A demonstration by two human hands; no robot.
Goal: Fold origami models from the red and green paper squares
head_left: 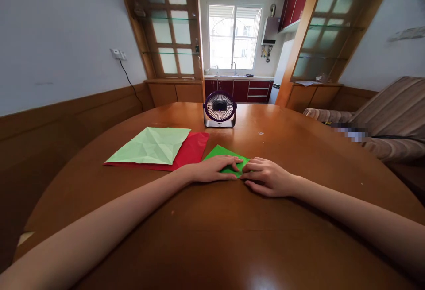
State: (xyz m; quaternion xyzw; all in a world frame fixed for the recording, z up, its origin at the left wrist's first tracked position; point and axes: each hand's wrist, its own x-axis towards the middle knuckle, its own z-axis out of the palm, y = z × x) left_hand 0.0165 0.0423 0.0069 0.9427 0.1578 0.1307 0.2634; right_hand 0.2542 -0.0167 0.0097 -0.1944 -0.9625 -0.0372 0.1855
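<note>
A bright green sheet of folding paper (218, 150) lies on the wooden table in front of me, partly covered by both hands. My left hand (212, 168) rests over its left and near part, with the fingers stretched and the thumb apart. At the paper's right corner is my right hand (267, 177), its fingers bent and bunched against the edge. What lies under those right fingertips is hidden. Left of the hands, a creased pale green sheet (149, 146) lies over red paper (195, 148).
A small dark purple desk fan (219, 107) stands beyond the papers. The round-ended brown table (212, 237) stretches around my arms. To the right is a striped armchair (395, 108). A cable (129, 79) hangs from a wall socket at the left.
</note>
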